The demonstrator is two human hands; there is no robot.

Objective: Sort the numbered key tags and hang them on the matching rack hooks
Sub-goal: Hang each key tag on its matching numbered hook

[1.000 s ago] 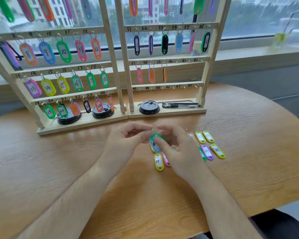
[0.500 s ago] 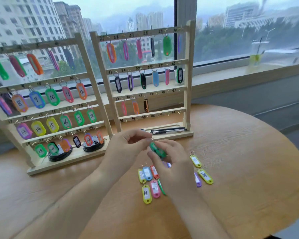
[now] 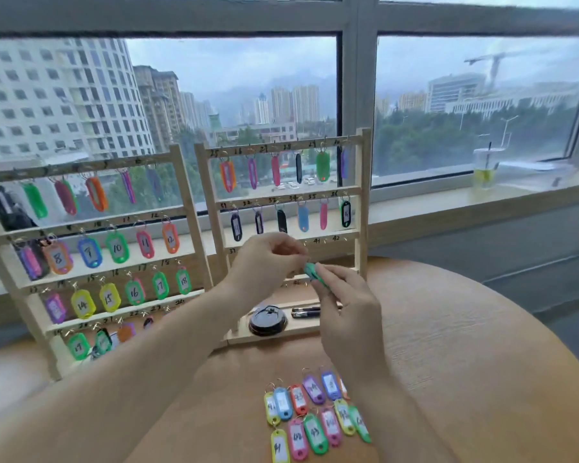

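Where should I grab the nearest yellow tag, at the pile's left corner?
Best pinch the nearest yellow tag at its near rounded end, coming from the near-left: it lies flat, that end and its left edge look free, while the pink tag crowds its right edge.

Racks: left rack [image 3: 185, 212] and right rack [image 3: 365, 202] side by side at the far edge of the table [image 3: 465, 345].
Right rack base: lid [image 3: 267, 320] left, pens [image 3: 306, 312] right.
Loose key tags [image 3: 315, 416]: on table, before right rack.
Held key tag [image 3: 311, 270]: between left hand [image 3: 264, 262] and right hand [image 3: 351, 315], before right rack.
Cup [image 3: 484, 168]: on windowsill [image 3: 532, 192], far right.
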